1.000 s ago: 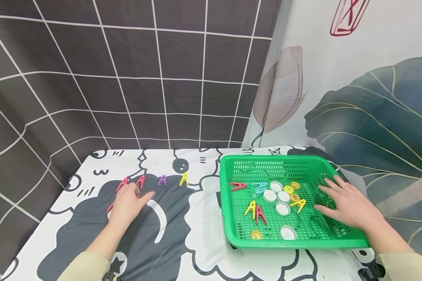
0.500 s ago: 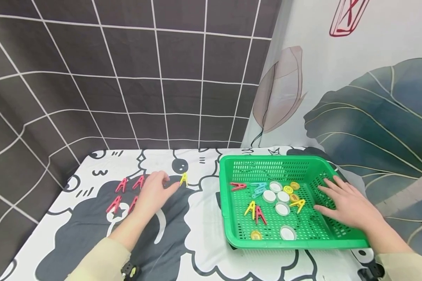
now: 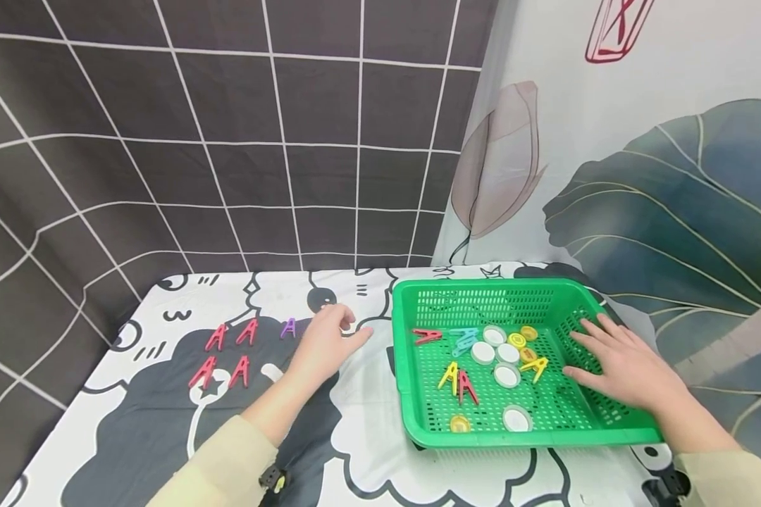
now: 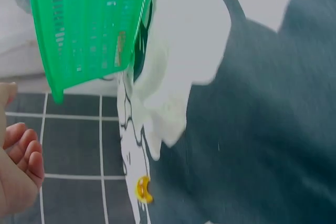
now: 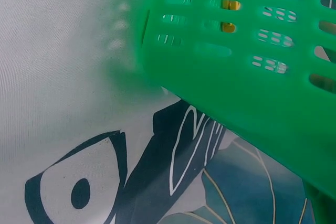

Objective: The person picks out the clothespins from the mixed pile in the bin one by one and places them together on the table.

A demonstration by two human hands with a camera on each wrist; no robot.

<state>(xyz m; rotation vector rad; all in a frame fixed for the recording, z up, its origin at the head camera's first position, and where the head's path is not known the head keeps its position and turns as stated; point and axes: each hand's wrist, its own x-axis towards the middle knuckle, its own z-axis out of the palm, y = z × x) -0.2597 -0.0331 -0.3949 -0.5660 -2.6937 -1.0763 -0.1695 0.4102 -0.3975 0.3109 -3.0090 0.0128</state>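
The hands are well apart, the left hand loose and seemingly bare near the yellow clip on the cloth, the right hand spread over the green basket, and a low leftward sweep could knock the purple clip askew

Left hand has slid rightward.
From over the red clips at lower left, then the purple clip, it reaches the lower middle of the head view, where it now hides the yellow clip. The purple clip shows again; all four red ones lie uncovered.
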